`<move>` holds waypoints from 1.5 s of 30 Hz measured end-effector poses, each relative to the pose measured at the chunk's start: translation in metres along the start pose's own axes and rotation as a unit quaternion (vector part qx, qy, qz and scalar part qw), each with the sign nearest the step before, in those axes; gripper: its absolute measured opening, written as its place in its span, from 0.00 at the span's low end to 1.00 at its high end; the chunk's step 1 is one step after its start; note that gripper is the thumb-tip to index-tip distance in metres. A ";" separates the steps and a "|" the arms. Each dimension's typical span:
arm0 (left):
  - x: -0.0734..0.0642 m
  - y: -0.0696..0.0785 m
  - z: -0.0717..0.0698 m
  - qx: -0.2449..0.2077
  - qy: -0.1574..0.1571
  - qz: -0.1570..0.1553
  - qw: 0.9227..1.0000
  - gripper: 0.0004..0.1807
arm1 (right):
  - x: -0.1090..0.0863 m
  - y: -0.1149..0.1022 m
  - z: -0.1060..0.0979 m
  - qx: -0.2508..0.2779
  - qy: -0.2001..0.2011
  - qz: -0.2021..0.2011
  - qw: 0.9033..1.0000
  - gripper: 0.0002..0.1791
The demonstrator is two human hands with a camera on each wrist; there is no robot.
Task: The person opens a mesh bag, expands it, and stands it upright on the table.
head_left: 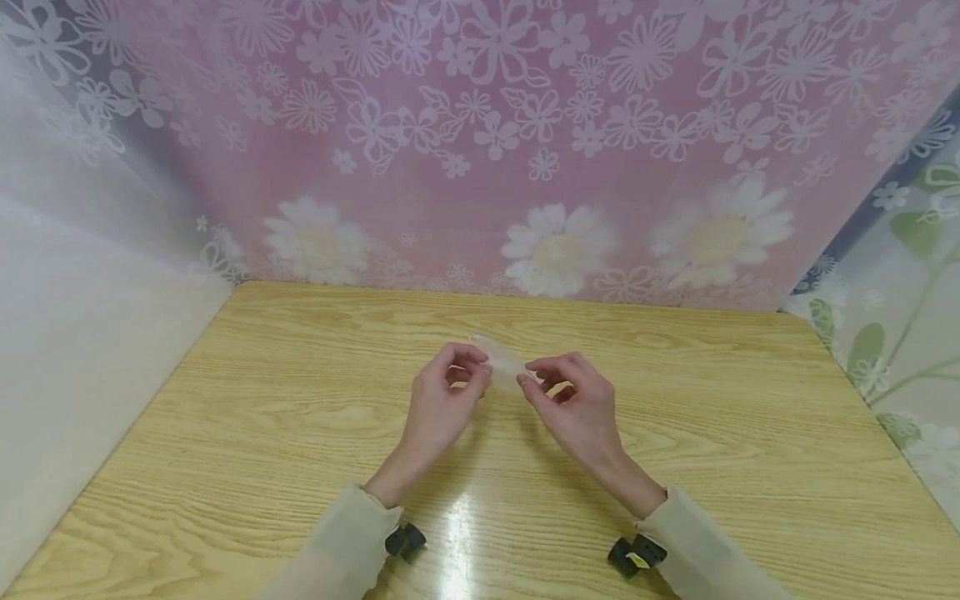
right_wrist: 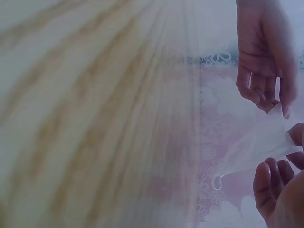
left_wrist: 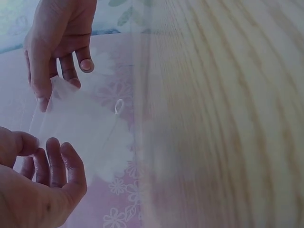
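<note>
Between my two hands, a small, thin, translucent white bag is held above the table. My left hand pinches one top corner between thumb and forefinger, and my right hand pinches the other. In the left wrist view the bag hangs down from the fingers, and a small string loop sticks out at its lower end. The right wrist view shows the same loop beneath the bag. Whether anything is inside the bag, I cannot tell.
A wood-grain table lies under both hands. Behind it hangs a pink curtain with white flowers. A pale sheet borders the left side, and a leaf-patterned cloth the right. Dark wrist devices sit at both cuffs.
</note>
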State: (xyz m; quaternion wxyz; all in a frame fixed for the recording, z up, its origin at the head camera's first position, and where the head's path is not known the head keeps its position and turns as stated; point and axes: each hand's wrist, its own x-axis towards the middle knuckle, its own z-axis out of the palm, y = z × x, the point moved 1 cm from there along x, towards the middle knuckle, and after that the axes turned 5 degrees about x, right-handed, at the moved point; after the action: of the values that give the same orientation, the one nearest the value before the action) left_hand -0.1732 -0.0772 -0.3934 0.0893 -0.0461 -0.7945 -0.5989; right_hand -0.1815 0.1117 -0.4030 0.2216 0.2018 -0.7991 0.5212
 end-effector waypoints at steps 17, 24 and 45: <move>-0.004 0.001 0.003 0.019 -0.009 0.031 0.999 0.16 | 0.001 -0.002 0.001 0.018 0.033 0.025 0.999 0.05; -0.003 0.002 0.000 0.033 0.004 0.030 0.999 0.14 | 0.003 -0.002 0.000 0.011 0.015 0.029 0.999 0.07; -0.004 0.004 0.001 0.086 -0.013 0.063 0.994 0.06 | 0.004 -0.004 0.004 -0.008 0.022 -0.004 1.000 0.06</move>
State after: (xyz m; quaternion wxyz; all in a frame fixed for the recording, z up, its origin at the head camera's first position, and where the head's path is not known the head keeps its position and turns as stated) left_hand -0.1690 -0.0753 -0.3902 0.1201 -0.0962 -0.8398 -0.5206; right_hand -0.1831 0.1063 -0.3989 0.2427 0.1923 -0.7975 0.5179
